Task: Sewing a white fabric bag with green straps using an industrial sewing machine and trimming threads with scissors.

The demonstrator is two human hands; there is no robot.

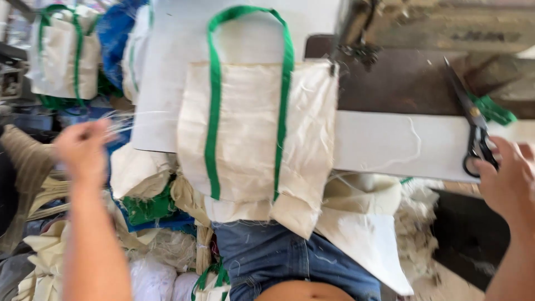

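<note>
Reaching right hand point(510, 178), fingers loose, onto one pair of black scissors point(473, 125) at bench point(390, 145) edge, left hand point(83, 147) raised, seemingly pinching loose threads, one cream bag point(256, 139) with two green straps hanging off bench over lap; likely thread trimming, needing firm scissor grip next.

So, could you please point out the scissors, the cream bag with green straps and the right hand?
scissors point(475, 131): head view, on the pivot where blades meet handles.
cream bag with green straps point(248, 128): head view, on the front panel between the straps.
right hand point(504, 178): head view, on the back of the hand.
</note>
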